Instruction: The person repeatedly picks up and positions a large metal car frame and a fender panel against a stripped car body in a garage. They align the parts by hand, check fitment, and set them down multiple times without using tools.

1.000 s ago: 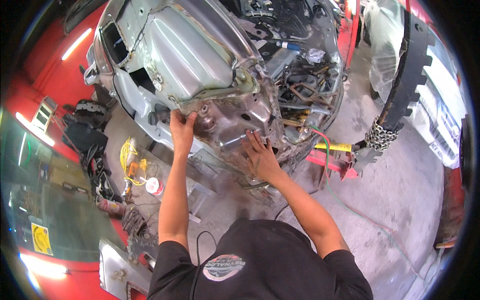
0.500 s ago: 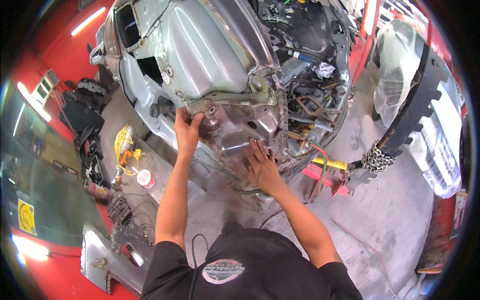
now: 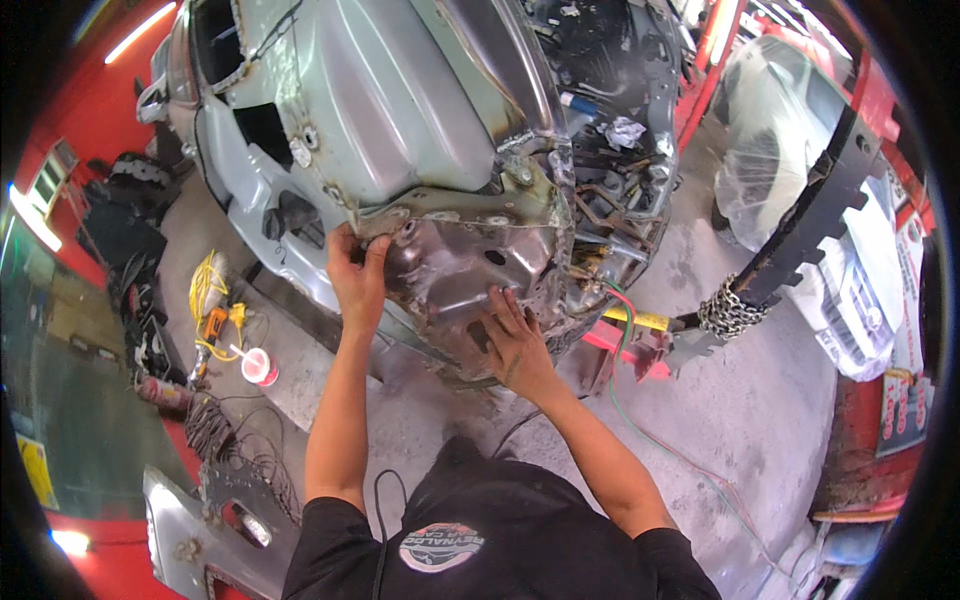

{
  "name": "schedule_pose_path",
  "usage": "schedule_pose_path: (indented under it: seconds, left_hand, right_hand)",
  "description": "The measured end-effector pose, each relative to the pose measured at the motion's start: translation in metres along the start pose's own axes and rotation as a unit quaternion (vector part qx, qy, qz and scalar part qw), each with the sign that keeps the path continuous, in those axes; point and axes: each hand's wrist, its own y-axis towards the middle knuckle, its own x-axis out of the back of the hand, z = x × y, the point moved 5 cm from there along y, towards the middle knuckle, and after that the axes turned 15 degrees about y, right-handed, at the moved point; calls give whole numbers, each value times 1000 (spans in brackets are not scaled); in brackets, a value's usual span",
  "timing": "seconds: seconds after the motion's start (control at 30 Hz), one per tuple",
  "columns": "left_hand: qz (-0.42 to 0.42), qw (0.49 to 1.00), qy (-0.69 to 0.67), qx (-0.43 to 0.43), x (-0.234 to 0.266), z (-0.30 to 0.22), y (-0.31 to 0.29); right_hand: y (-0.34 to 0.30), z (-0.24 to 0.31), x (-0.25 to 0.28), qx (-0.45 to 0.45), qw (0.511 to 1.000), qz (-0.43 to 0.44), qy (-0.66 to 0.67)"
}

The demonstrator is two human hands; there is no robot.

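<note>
Both hands are pressing on the bare metal panel of the stripped car: left hand gripping its upper left edge, right hand spreading flat lower down, probably bracing it. A chain is hanging off to the right.

Bright workshop light, sharp centre, warped dark rim
</note>
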Motion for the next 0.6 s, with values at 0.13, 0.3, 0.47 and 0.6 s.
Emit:
schedule_pose_path:
  seconds: [0.13, 0.3, 0.47, 0.6]
  left_hand:
    - [-10, 1000, -21, 6, -2, 3, -1]
    - [-10, 998, -57, 29, -6, 11, 0]
    - [4, 996, -75, 48, -7, 19, 0]
    - [20, 996, -71, 49, -6, 27, 1]
  right_hand:
    - [3, 3, 3, -13, 1000, 8, 1]
    - [7, 5, 5, -39, 999, -2, 17]
    - [10, 7, 12, -54, 994, -40, 89]
    - [15, 3, 39, -210, 940, -119, 241]
